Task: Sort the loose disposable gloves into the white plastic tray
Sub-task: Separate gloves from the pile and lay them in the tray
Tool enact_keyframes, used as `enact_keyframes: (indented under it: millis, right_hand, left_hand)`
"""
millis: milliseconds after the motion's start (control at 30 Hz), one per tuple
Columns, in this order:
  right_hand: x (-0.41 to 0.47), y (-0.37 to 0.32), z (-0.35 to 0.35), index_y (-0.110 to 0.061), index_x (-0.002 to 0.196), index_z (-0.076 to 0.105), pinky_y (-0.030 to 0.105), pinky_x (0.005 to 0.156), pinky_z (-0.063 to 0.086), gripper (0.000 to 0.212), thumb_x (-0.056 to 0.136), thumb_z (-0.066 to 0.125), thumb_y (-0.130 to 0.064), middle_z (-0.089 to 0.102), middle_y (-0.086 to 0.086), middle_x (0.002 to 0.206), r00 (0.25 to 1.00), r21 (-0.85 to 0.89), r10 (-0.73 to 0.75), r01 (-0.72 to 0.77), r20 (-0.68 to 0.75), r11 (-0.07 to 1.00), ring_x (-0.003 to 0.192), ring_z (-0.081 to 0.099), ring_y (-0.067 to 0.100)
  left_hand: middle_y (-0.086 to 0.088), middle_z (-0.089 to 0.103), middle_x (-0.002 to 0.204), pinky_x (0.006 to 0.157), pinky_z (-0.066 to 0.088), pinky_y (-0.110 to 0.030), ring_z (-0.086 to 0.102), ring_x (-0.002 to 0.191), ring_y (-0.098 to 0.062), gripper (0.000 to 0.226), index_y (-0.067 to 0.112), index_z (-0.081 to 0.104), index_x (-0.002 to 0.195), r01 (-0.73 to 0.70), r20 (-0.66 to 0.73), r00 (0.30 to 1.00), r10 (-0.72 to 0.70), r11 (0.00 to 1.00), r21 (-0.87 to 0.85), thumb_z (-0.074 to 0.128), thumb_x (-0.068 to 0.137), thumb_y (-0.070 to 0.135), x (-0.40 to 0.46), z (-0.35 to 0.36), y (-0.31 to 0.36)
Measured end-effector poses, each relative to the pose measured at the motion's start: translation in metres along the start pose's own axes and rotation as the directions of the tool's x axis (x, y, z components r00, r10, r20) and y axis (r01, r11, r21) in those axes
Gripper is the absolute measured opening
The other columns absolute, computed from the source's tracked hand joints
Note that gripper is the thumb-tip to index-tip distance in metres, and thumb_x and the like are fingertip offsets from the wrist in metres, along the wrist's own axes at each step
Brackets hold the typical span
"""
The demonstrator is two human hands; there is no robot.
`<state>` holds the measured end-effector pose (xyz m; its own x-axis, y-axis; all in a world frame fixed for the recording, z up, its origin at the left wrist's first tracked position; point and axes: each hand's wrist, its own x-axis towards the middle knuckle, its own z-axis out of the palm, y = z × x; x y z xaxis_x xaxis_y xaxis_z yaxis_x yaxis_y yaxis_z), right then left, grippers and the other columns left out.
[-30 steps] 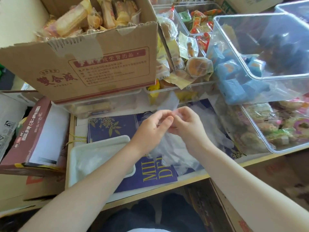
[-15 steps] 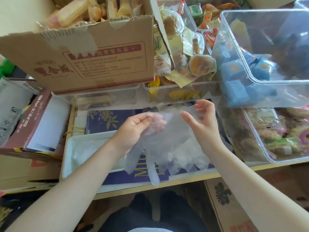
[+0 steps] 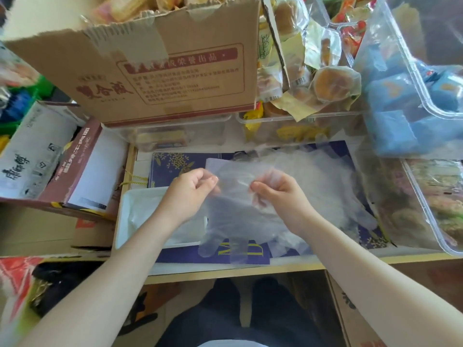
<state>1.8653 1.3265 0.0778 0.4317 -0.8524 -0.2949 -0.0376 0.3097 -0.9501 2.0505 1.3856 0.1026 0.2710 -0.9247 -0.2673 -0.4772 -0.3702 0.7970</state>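
A large torn cardboard box (image 3: 160,68) of wrapped snacks stands at the back of the table, behind the white plastic tray (image 3: 130,211), with clear snack bins (image 3: 421,101) farther off to the tray's right. A dark blue printed box (image 3: 180,164) lies flat under and beside the tray, seemingly serving as the work surface. The pile of loose gloves (image 3: 333,181) rests on that box, just right of the tray, within easy reach for sorting. The tray sits at the table's near left, some thin film already inside.

Above the tray's right edge a person holds one clear disposable glove (image 3: 233,216) stretched by its cuff, its fingers dangling toward the table edge, probably to smooth it before laying it in. The left hand (image 3: 190,191) pinches the cuff between thumb and curled fingers; the right hand (image 3: 278,194) pinches the opposite corner the same way.

Half a second earlier the left hand was bunched into the film and the right hand's fingers were open and spread; now both pinch, and the glove hangs flatter and wider.
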Motion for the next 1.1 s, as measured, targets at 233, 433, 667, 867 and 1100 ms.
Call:
enact_keyframes:
  millis: [233,433,667,867,1100]
  right_hand:
    - [0.006,0.029,0.01,-0.014,0.089,0.058,0.021,0.059,0.041,0.01,0.092,0.055,-0.004,0.06,-0.004,0.072,0.988,-0.05,0.151,-0.151,0.002,0.987,0.06,0.052,0.003]
    - [0.018,0.078,-0.046,-0.016,0.148,0.02,0.034,0.113,0.017,0.079,0.087,0.057,-0.049,0.018,0.001,0.157,0.985,-0.951,0.134,-0.146,-0.113,0.273,0.143,0.017,0.021]
    - [0.011,0.105,-0.06,-0.018,0.139,0.041,0.041,0.1,0.034,0.052,0.091,0.054,-0.031,0.027,0.002,0.153,0.99,-0.987,0.047,-0.139,-0.135,0.085,0.135,0.032,0.027]
    - [0.014,0.11,-0.061,-0.003,0.078,0.066,0.037,0.056,0.047,0.013,0.068,0.074,-0.001,0.064,0.013,0.091,0.983,-0.985,-0.146,-0.09,-0.112,0.149,0.076,0.061,0.035]
    - [0.026,0.041,-0.071,-0.008,0.076,0.067,0.028,0.068,0.045,0.019,0.09,0.057,-0.016,0.067,-0.001,0.073,0.926,-0.159,0.167,-0.232,-0.338,0.96,0.073,0.062,0.017]
  left_hand:
    - [0.007,0.058,0.069,0.053,0.037,-0.025,0.051,0.063,-0.014,0.023,0.015,0.057,0.083,0.091,-0.164,0.984,-0.07,0.988,0.122,0.038,0.097,0.015,0.011,-0.002,-0.021]
    - [0.004,0.05,0.067,0.049,0.034,-0.027,0.044,0.055,-0.014,0.023,0.011,0.054,0.085,0.132,-0.182,0.977,-0.113,0.986,0.097,0.034,0.095,0.01,0.033,-0.005,-0.037]
    - [0.0,0.057,0.076,0.055,0.028,-0.022,0.049,0.071,-0.016,0.023,0.01,0.055,0.083,0.068,-0.13,0.99,-0.05,0.988,0.137,0.045,0.097,0.025,0.046,-0.009,-0.05]
    - [0.004,0.057,0.064,0.055,0.033,-0.013,0.043,0.055,-0.004,0.022,0.029,0.059,0.069,-0.067,0.02,0.998,0.067,0.997,0.032,0.059,0.09,0.025,0.05,-0.013,-0.05]
    - [0.008,0.064,0.076,0.069,0.039,-0.019,0.054,0.069,-0.003,0.015,0.039,0.068,0.068,-0.278,0.292,0.909,0.297,0.955,-0.104,0.06,0.071,0.052,0.048,-0.002,-0.027]
